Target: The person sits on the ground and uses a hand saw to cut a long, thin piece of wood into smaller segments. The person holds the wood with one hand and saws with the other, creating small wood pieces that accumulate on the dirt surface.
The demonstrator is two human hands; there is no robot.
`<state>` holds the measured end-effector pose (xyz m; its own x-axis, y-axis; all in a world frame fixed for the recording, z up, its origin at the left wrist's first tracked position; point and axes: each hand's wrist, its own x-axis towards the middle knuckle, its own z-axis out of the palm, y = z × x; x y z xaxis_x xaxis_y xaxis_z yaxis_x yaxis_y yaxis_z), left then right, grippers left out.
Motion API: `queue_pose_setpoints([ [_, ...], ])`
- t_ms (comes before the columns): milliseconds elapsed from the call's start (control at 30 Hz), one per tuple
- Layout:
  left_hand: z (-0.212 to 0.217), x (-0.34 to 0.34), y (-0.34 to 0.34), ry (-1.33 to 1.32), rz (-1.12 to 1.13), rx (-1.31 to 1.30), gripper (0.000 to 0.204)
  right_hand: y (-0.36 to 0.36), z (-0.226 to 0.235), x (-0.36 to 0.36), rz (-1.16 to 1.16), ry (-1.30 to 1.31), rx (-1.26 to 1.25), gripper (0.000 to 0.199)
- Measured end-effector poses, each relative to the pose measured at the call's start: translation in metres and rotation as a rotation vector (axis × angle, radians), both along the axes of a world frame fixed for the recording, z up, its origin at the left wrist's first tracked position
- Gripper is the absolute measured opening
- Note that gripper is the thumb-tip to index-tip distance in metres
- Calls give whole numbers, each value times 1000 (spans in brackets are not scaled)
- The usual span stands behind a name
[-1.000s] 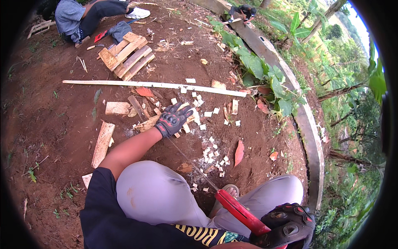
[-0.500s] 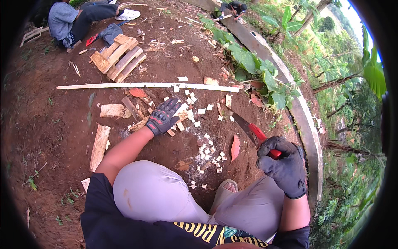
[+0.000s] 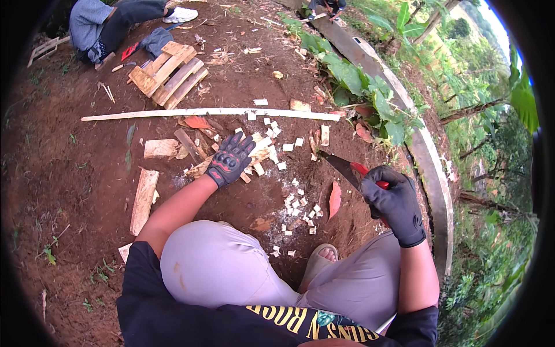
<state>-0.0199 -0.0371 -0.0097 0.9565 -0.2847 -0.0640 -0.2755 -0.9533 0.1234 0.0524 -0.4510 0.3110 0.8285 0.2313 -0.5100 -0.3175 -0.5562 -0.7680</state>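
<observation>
My left hand (image 3: pixel 230 161), in a dark glove with red marks, lies palm down with fingers spread on a strip of pale wood (image 3: pixel 261 155). Part of that strip is hidden under the hand. My right hand (image 3: pixel 396 202), in a dark grey glove, is closed round the red handle of a saw (image 3: pixel 342 168). The saw's dark, tapering blade points forward and left, its tip near a small upright-looking wood offcut (image 3: pixel 325 135) and apart from the strip. Small cut wood blocks (image 3: pixel 296 203) lie scattered on the soil between my hands and my feet.
A long thin pale stick (image 3: pixel 208 112) lies across the ground ahead. Beyond it sits a slatted wooden piece (image 3: pixel 167 75). Loose boards (image 3: pixel 144 199) lie at left. A seated person (image 3: pixel 92 29) is at far left, another beyond. A concrete kerb (image 3: pixel 425 150) curves along the right.
My right hand has moved forward with the saw, whose blade now lies at a flatter angle. My left hand stays on the wood strip. The whole view has shifted slightly.
</observation>
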Motion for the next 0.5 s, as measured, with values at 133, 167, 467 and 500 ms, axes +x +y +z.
queue_pose_setpoints([
  [133,6,12,-10,28,8,-54,58,5,-4,-1,16,2,-1,29],
  [167,7,16,-12,31,6,-50,58,6,-4,0,23,2,5,28],
  [467,9,25,-22,134,51,-54,67,6,-8,-1,22,14,18,29],
  [500,12,24,-24,126,51,-39,69,5,-8,-1,25,14,20,30],
])
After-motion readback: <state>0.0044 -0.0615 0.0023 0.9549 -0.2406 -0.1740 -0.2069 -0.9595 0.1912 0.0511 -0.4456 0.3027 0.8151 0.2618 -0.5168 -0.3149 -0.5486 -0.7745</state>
